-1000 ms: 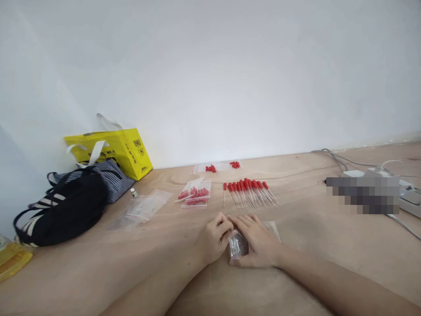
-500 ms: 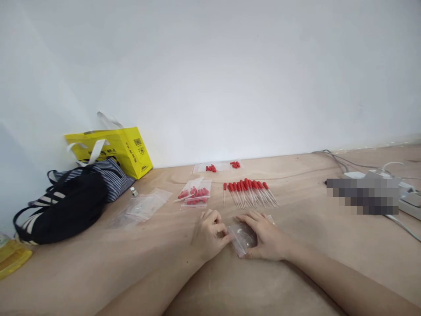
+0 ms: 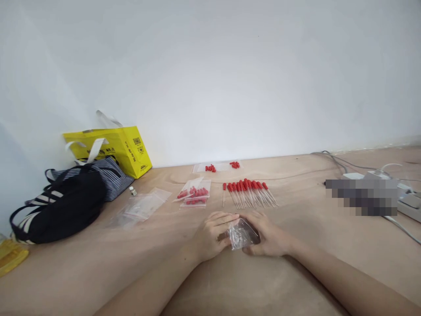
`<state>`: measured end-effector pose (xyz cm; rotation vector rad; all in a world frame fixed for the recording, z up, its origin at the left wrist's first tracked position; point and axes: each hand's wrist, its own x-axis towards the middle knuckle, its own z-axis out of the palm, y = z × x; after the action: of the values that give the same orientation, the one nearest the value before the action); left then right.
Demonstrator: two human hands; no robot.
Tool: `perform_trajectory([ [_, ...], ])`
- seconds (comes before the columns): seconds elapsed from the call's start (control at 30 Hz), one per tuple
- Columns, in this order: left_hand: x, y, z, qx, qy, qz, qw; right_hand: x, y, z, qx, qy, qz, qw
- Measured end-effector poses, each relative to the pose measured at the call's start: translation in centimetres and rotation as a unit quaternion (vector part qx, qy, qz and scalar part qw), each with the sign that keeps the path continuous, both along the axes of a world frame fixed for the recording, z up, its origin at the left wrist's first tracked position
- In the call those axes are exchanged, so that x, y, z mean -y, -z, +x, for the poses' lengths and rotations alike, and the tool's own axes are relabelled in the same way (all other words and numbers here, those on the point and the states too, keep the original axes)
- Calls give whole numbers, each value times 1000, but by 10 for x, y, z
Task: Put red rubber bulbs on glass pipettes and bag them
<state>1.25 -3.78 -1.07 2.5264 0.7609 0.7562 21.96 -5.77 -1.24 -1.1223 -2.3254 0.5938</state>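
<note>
Low over the front of the wooden table, a clear plastic bag (image 3: 242,235) is crumpled between my two hands. My left hand (image 3: 213,235) grips its left side, the fingers stretched across the upper edge and the thumb below. Around the right side curves my right hand (image 3: 271,235), fingers on top and thumb near the lower edge. What the bag contains, if anything, I cannot make out. Beyond my hands, several droppers with red bulbs (image 3: 253,186) lie in a fanned row. A single dropper (image 3: 224,193) lies just left of them.
Zip bags of red bulbs (image 3: 197,193) lie left of the droppers, and flat clear bags (image 3: 144,206) farther left. Another clear bag (image 3: 223,167) with red bulbs lies by the wall. A black bag (image 3: 69,204) and yellow bag (image 3: 138,153) stand left; cables (image 3: 335,160) run right.
My left hand's fingers have stretched rightward over the plastic bag's upper edge. The bag has turned and crumpled, and my right hand has shifted slightly around it.
</note>
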Motion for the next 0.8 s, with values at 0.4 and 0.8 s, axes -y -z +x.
perform_trajectory([
  [0.4, -40, -10, -10, -60, -179, 58, 980, -1, 2, 12, -3, -1, -1, 1000],
  [0.8, -97, -16, 58, -265, -355, -47, 895, 0, 8, 12, 12, 3, 36, 999],
])
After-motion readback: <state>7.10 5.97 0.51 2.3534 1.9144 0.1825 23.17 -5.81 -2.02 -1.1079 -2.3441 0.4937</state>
